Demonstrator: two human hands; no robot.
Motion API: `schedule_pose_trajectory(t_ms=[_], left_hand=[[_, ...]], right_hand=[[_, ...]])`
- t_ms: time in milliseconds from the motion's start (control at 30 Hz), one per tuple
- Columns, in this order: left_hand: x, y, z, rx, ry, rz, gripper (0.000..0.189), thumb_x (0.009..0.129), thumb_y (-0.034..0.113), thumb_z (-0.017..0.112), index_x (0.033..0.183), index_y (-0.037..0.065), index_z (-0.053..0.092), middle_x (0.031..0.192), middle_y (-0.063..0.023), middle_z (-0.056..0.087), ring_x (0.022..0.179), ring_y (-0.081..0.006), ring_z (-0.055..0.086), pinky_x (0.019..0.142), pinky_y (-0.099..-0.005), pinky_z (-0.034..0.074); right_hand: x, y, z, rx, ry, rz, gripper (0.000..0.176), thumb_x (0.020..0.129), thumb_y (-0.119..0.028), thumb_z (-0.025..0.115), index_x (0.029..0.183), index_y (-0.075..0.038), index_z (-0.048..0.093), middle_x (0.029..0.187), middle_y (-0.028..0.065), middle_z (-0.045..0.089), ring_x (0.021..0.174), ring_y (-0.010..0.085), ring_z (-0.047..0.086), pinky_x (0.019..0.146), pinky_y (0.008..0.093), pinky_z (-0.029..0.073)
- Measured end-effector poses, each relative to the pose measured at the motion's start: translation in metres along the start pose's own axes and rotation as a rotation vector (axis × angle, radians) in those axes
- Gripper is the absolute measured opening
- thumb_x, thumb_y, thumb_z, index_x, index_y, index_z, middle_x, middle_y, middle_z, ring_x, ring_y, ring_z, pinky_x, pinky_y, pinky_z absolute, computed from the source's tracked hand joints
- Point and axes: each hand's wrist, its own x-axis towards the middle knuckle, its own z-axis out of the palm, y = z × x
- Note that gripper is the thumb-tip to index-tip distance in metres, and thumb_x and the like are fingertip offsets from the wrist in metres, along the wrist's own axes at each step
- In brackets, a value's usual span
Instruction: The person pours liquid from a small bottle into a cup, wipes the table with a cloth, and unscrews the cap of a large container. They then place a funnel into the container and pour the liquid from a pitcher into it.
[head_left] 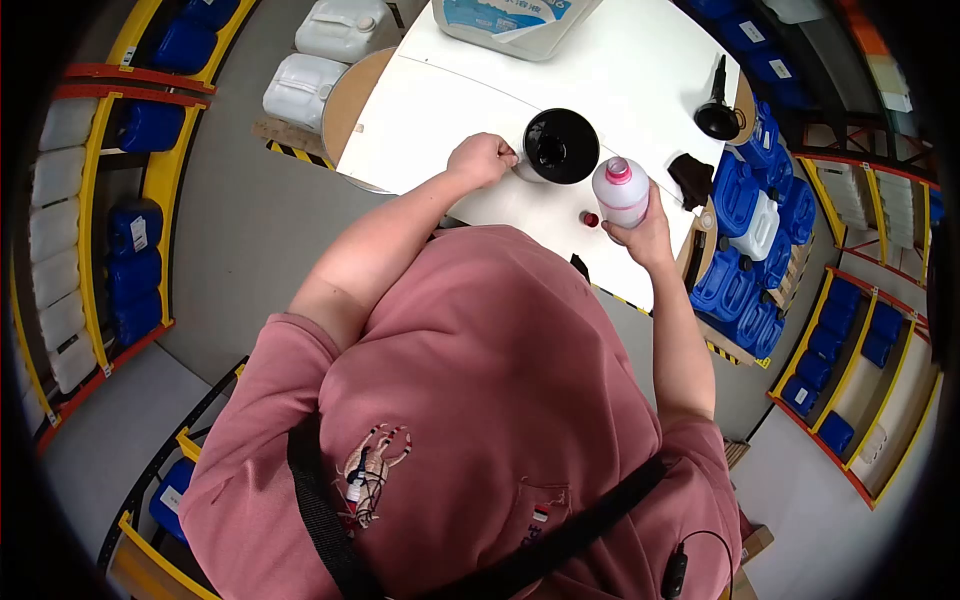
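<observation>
My right hand is wrapped round a whitish plastic bottle with a pink, uncapped neck, held upright over the table's near side. A small red cap lies just left of the bottle. To the left, my left hand is closed, its fingers pinched at the side of a wide round vessel with a black inside and a pale outer wall. The handle or edge under those fingertips is mostly hidden.
On the white table stand a large translucent jug at the back, a black funnel and a dark cloth at the right. White canisters and blue canisters flank it. Racks line both sides.
</observation>
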Motion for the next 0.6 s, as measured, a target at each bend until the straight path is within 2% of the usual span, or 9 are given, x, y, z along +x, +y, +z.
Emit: schedule_pose_trajectory(t_ms=[100,167,367,600], left_hand=[[0.004,0.006,0.004,-0.016,0.003,-0.003,0.028,0.095,0.033,0.074,0.106,0.008,0.077,0.101,-0.0089,0.077,0.092,-0.0243,0.071,0.087,-0.0383,0.054],[0.004,0.004,0.003,-0.022,0.013,0.007,0.027,0.095,0.033,0.074,0.105,0.008,0.077,0.101,-0.0087,0.077,0.092,-0.0237,0.071,0.087,-0.0379,0.054],[0.003,0.006,0.001,-0.044,-0.010,-0.013,0.026,0.095,0.033,0.074,0.105,0.008,0.076,0.100,-0.0078,0.076,0.091,-0.0223,0.070,0.087,-0.0374,0.053],[0.001,0.007,0.001,-0.048,0.006,-0.017,0.024,0.096,0.031,0.071,0.104,0.010,0.078,0.100,-0.0073,0.077,0.093,-0.0226,0.071,0.086,-0.0383,0.054]], right_hand=[[-0.002,0.000,-0.009,-0.064,0.042,-0.021,0.103,0.066,-0.032,0.097,0.150,-0.008,0.041,0.137,0.0159,0.060,0.126,0.0338,0.061,0.108,0.0453,0.051],[-0.002,0.004,-0.009,-0.146,0.072,-0.044,0.099,0.064,-0.026,0.096,0.147,-0.008,0.045,0.134,0.0161,0.062,0.124,0.0337,0.062,0.107,0.0450,0.052],[-0.003,0.005,-0.015,-0.338,0.056,-0.059,0.094,0.060,-0.020,0.091,0.145,-0.012,0.051,0.131,0.0145,0.063,0.120,0.0351,0.063,0.103,0.0460,0.053],[-0.008,-0.010,-0.022,-0.488,-0.049,0.024,0.096,0.060,-0.027,0.091,0.146,-0.018,0.051,0.121,0.0141,0.066,0.114,0.0353,0.065,0.099,0.0465,0.054]])
